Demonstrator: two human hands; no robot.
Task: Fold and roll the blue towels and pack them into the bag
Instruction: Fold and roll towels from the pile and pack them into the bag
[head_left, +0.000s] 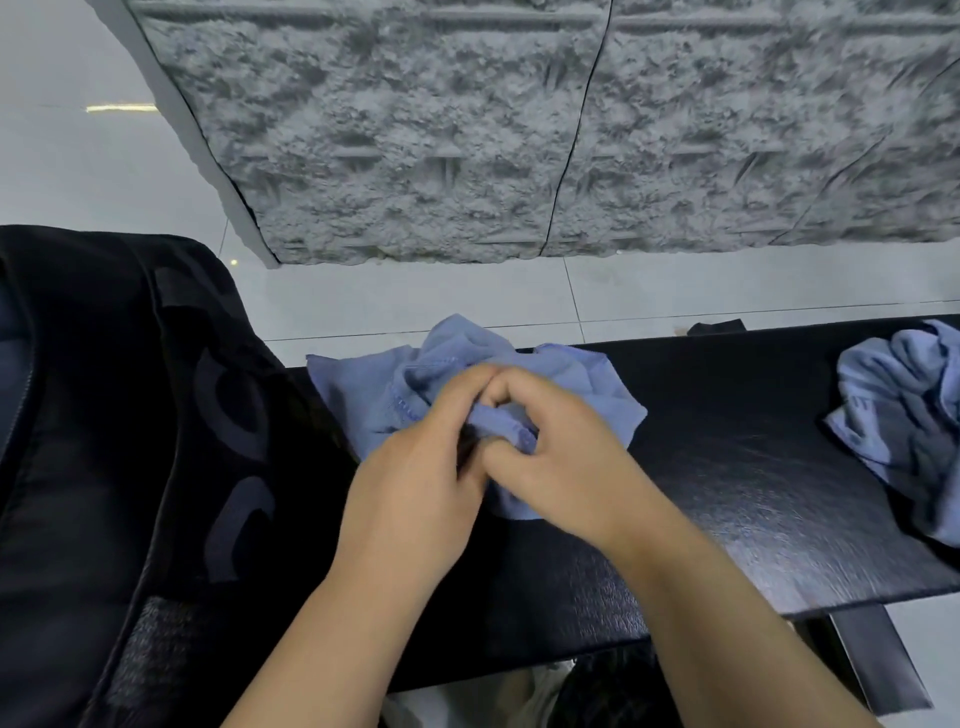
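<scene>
Hands (488, 447) bunching crumpled soft blue towel (582, 384).

Two blue towels (571, 379) (898, 415), two hands (410, 499) (561, 457) — one black bag (104, 467), one bench (753, 493).

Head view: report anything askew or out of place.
Nothing damaged or spilled. The second towel lies crumpled at the bench's right end, unfolded. Left hand and right hand grip an equally bunched towel.

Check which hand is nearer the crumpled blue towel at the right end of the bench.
Right. The right hand sits on the bench side toward that crumpled towel, though well apart from it. The left hand is farther, beside the black bag. Both grip the middle towel.
</scene>
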